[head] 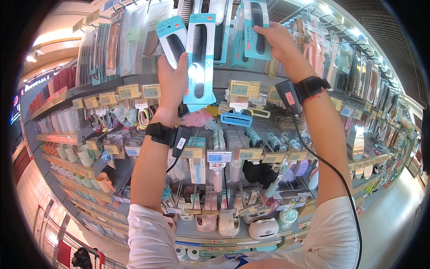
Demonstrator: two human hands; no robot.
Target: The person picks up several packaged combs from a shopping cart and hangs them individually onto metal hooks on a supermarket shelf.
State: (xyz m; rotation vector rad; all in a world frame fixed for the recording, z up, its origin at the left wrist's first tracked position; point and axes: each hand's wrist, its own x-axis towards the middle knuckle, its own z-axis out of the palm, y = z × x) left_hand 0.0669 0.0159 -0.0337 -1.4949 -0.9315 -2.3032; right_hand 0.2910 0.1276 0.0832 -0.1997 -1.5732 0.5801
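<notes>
My left hand [173, 80] holds several carded combs up before the shelf. The front package [200, 57] shows a black comb with a handle on a white and teal card; another comb package [173, 40] fans out to its left, and more card edges show below. To the upper right, my right hand [280, 38] has its thumb or a finger on the front of a teal comb package [257, 30], the foremost of several at the rack. The fingers behind that package are hidden. A larger carded comb [220, 33] hangs between the two hands.
Price tags [244, 88] line the shelf edge below the hands. Hair clips [236, 119], brushes [299, 168] and other packaged goods hang lower on hooks. Mugs [86, 155] stand on shelves at left. A shopping cart [67, 248] is at the lower left. A cable [322, 159] runs along my right arm.
</notes>
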